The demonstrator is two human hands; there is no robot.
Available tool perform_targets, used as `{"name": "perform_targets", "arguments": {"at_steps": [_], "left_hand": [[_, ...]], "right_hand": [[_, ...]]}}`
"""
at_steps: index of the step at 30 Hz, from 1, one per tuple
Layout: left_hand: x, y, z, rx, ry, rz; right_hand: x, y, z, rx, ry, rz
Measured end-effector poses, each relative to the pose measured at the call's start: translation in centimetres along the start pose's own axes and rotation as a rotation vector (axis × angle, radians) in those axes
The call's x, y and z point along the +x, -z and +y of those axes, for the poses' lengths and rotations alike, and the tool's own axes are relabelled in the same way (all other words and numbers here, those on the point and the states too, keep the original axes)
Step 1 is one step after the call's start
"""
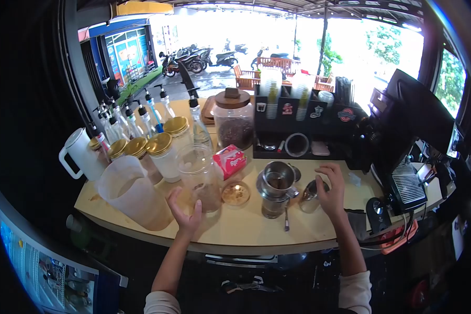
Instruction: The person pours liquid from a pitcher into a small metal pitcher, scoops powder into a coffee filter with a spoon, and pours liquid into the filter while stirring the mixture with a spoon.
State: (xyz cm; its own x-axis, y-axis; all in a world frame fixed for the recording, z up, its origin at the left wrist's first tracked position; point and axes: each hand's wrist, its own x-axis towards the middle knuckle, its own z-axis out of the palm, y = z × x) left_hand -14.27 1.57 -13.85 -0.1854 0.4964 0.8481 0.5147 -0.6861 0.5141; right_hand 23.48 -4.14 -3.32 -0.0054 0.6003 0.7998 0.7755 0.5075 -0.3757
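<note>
My left hand point(185, 215) is open, thumb and fingers apart, beside the lower part of a clear jar point(200, 180) with brown powder in it. Whether its fingertips touch the jar is hard to tell. My right hand point(331, 192) is open with curved fingers, right next to a small metal cup point(310, 197); contact is unclear. Between my hands a metal drip coffee filter point(278, 178) with dark contents sits on a glass point(273, 208). A spoon point(287, 222) lies by the glass. Near the jar is a round clear lid point(236, 193).
A white translucent pitcher point(133, 193), gold-lidded jars point(163, 157) and pump bottles point(141, 118) crowd the left. Behind are a pink packet point(230, 161), a wood-lidded jar point(234, 125) and a black cup organizer point(309, 118). At right stands a dark monitor point(416, 110).
</note>
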Motion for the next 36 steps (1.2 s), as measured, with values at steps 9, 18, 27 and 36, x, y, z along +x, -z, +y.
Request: {"name": "perform_targets", "arguments": {"at_steps": [9, 18, 27, 36], "left_hand": [[2.6, -8.2, 10.9, -0.223, -0.149, -0.345], [5.3, -12.1, 11.8, -0.481, 0.229, -0.744], [4.2, -12.3, 13.0, -0.51, 0.286, -0.662], [3.1, -12.2, 11.8, -0.439, 0.273, -0.702]], "right_hand": [[-9.4, -1.7, 8.2, 0.349, -0.571, 0.233], [-9.3, -1.8, 6.9, 0.44, -0.604, 0.306], [-9.9, -1.8, 7.5, 0.408, -0.619, 0.222], [-9.9, -1.6, 7.8, 0.599, -0.677, 0.225]]}}
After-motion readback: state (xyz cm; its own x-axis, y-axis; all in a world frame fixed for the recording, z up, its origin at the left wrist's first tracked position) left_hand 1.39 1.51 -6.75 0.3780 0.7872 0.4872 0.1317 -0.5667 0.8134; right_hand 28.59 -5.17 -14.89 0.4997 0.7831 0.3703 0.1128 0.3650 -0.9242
